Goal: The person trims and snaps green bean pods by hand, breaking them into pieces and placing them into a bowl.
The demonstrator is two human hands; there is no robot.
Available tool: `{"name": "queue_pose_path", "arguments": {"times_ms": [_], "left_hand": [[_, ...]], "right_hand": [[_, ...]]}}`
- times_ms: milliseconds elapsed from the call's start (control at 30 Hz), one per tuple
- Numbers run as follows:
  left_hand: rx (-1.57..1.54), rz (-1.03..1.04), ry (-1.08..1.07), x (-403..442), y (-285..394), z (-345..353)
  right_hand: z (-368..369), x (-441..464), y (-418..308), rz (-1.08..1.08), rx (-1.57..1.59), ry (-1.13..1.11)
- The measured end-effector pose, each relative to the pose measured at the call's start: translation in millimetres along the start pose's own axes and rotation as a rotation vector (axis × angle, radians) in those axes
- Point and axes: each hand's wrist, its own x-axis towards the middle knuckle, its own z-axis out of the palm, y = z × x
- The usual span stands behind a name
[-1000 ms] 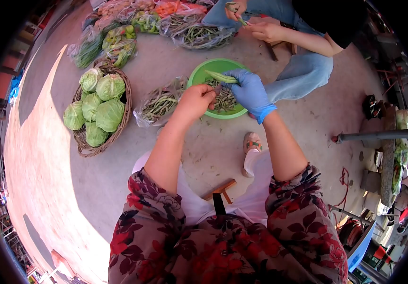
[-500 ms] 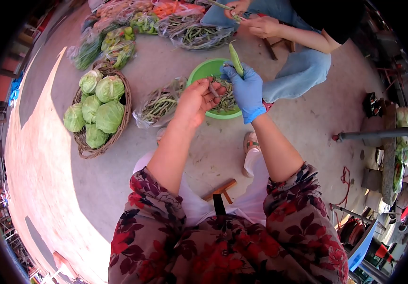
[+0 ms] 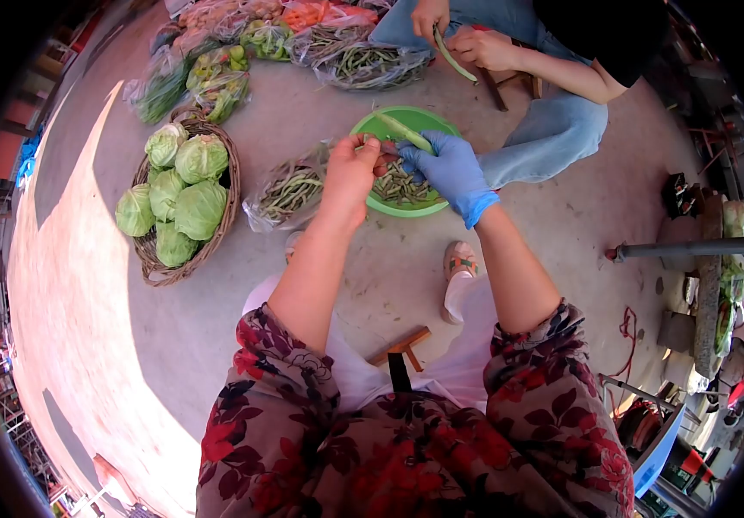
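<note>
My left hand is bare and closed, its fingertips pinched just left of my right hand; what they hold is too small to make out. In a blue glove, my right hand is closed on a long green bean, which points up and to the left. Both hands are over a green plastic basin. Broken bean pieces lie inside it, partly hidden by my hands. Left of the basin, a clear plastic bag of beans rests on the ground.
A wicker basket of cabbages stands at left. Bagged vegetables and bagged beans lie at the back. Across from me, a seated person's hands hold another bean. A metal pole juts in at right.
My left fingers have closed and moved slightly up. The bean in my right hand has tipped over to the left. The other person's bean has swung downward.
</note>
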Motion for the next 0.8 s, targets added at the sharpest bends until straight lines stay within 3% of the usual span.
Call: {"name": "queue_pose_path", "arguments": {"times_ms": [100, 200, 267, 400, 500, 567, 600, 700, 800], "left_hand": [[0.397, 0.311, 0.01, 1, -4, -2], [1.151, 0.949, 0.138, -4, 4, -5], [1.169, 0.769, 0.075, -7, 8, -6], [0.87, 0.221, -0.008, -9, 19, 6], [0.715, 0.544, 0.161, 18, -19, 10], [0.643, 0.512, 0.133, 23, -26, 18], [0.609, 0.492, 0.124, 20, -24, 24], [0.105, 0.234, -0.129, 15, -14, 32], [0.098, 0.165, -0.141, 13, -7, 26]], "right_hand": [[-4, 1, 3, -0.17, -0.222, 0.062], [-9, -3, -1, -0.388, -0.433, 0.114], [-10, -3, 3, -0.447, -0.46, 0.128], [-15, -5, -4, -0.134, -0.203, 0.157], [-28, -3, -3, -0.018, 0.073, 0.137], [-33, -4, 7, 0.041, 0.266, 0.065], [-32, -5, 10, 0.024, 0.238, 0.055], [-23, -6, 15, -0.047, 0.098, -0.034], [-19, -8, 13, -0.108, -0.13, -0.186]]}}
